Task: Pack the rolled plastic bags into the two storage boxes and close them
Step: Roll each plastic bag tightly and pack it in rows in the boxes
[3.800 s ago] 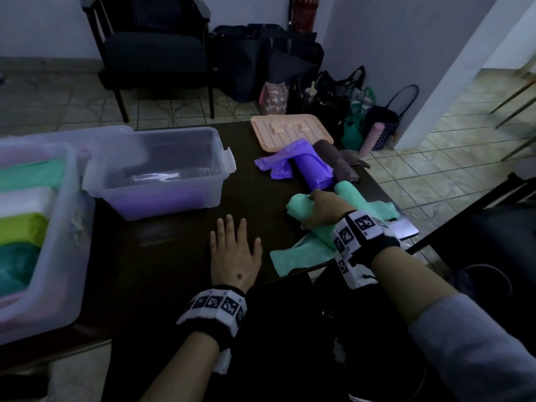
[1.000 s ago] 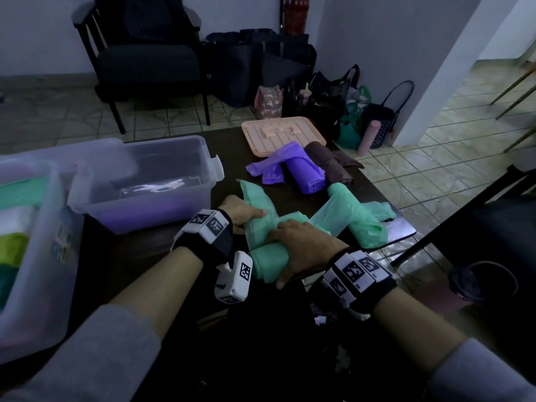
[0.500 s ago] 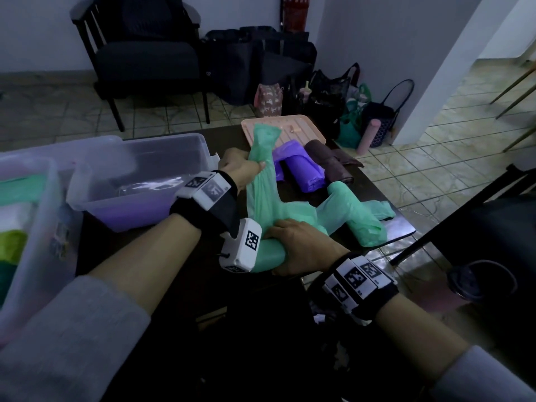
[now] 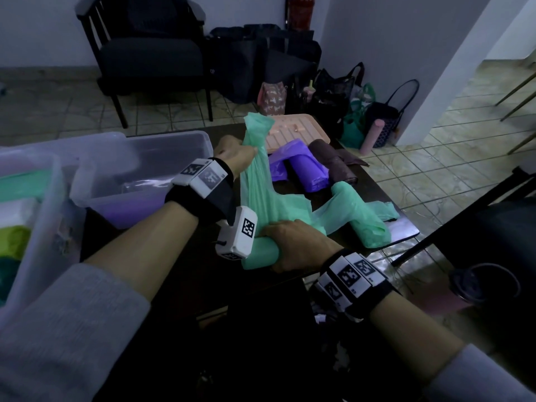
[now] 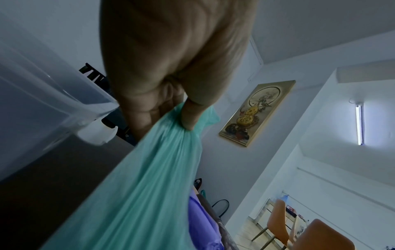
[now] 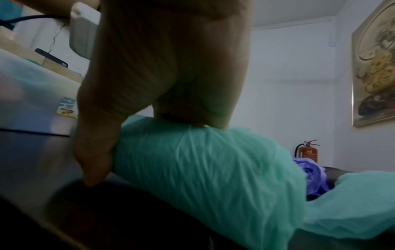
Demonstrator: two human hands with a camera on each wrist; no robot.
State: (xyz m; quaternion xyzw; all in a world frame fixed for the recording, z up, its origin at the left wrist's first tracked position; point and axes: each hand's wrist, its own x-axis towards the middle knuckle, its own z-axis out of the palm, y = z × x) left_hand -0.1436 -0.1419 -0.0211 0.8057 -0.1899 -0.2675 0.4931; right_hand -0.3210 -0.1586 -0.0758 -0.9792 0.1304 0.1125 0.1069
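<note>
My right hand point(image 4: 293, 242) grips a roll of green plastic bags point(image 4: 261, 253) against the dark table near its front edge; in the right wrist view the thumb and fingers wrap the roll point(image 6: 203, 160). My left hand point(image 4: 235, 156) pinches the loose green tail point(image 4: 255, 175) and holds it stretched up and away; the wrist view shows the tail point(image 5: 166, 160) bunched under the thumb. A second green roll point(image 4: 359, 216), a purple roll point(image 4: 310, 172) and a brown roll point(image 4: 333, 163) lie on the table to the right. A clear storage box point(image 4: 139, 158) stands open at left.
A larger clear box point(image 4: 34, 227) holding several coloured rolls stands at the far left. A peach lid point(image 4: 293, 132) lies at the table's far edge. Beyond are a dark armchair point(image 4: 150, 53) and bags on the tiled floor point(image 4: 333, 91). The table's right edge is close to the rolls.
My left hand came off the table, took the green tail and pulled it up and away. My right hand slid the roll nearer the front edge and keeps holding it down.
</note>
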